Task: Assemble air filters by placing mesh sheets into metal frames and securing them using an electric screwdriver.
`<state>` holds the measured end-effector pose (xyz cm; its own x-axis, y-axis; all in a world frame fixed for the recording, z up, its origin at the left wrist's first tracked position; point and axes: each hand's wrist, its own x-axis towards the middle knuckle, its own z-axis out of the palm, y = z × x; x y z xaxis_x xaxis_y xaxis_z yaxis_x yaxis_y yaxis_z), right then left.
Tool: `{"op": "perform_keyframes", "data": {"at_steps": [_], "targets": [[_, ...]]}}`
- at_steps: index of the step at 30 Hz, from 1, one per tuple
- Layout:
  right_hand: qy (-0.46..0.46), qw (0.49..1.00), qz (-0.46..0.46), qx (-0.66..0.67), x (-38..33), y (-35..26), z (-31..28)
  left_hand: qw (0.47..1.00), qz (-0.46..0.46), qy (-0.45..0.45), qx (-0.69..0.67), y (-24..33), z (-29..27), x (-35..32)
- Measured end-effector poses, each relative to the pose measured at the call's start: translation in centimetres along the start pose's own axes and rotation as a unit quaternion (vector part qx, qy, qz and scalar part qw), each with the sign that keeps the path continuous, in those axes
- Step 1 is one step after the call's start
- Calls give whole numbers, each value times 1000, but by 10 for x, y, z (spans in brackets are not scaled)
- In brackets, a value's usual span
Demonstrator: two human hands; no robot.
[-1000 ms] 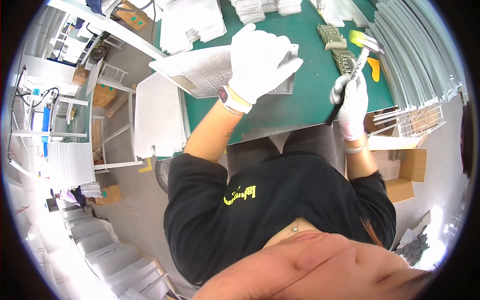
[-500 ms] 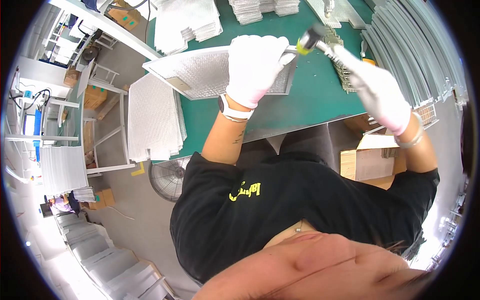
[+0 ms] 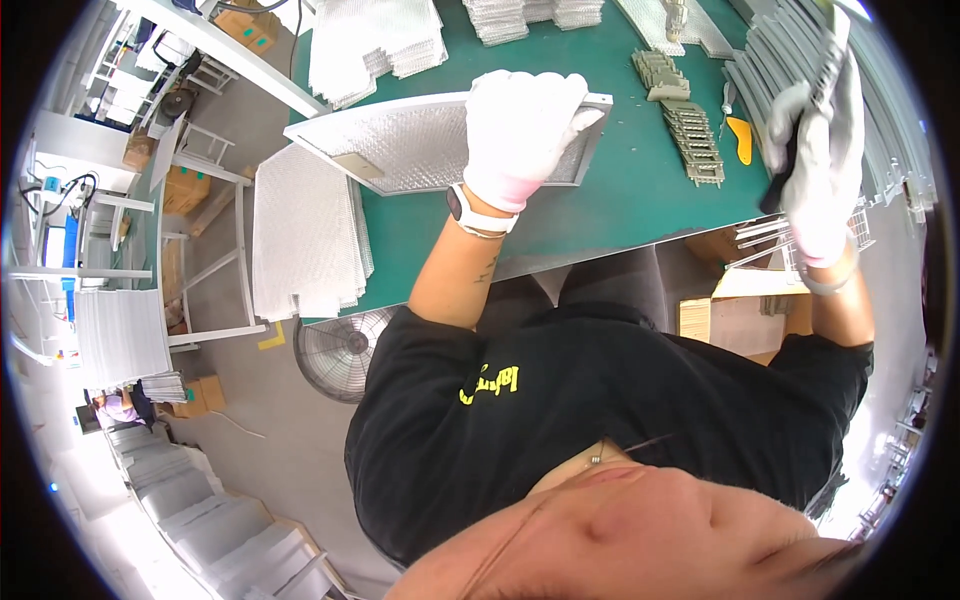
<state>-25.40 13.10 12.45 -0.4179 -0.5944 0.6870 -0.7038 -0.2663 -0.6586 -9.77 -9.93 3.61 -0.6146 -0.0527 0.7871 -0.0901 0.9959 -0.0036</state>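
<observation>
My left hand (image 3: pixel 525 130), in a white glove, is closed on the upper edge of a metal-framed mesh panel (image 3: pixel 410 140). The panel stands tilted on the green table, and its right part is partly behind my hand. At the right, my gloved right hand (image 3: pixel 830 175) is raised and wrapped round a hammer (image 3: pixel 832 62). Its metal shaft points up, and a dark grip shows below my fingers. The hammer's head lies near the picture's dark rim and is hardly visible.
On the green table (image 3: pixel 600 215) lie a row of small metal brackets (image 3: pixel 693 140) and a yellow flat tool (image 3: pixel 741 140). Stacked mesh sheets (image 3: pixel 305 235) lie left, with more (image 3: pixel 370 45) behind. Long grey frame strips (image 3: pixel 800 90) fill the right. A floor fan (image 3: pixel 345 350) stands below.
My right hand has swung the hammer up and right, away from the panel's right end. The brackets and yellow tool are now uncovered. My left hand and the panel's right end shifted slightly right.
</observation>
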Motion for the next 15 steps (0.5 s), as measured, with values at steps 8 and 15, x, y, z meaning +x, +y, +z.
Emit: {"op": "perform_keyframes", "data": {"at_steps": [8, 15], "targets": [[-166, 969, -45, -176, 2, 10, -6, 999, 3, 19, 26, 2, -2, -2], [-348, 902, 135, -216, -32, 64, 13, 999, 6, 24, 26, -2, 3, -7]]}}
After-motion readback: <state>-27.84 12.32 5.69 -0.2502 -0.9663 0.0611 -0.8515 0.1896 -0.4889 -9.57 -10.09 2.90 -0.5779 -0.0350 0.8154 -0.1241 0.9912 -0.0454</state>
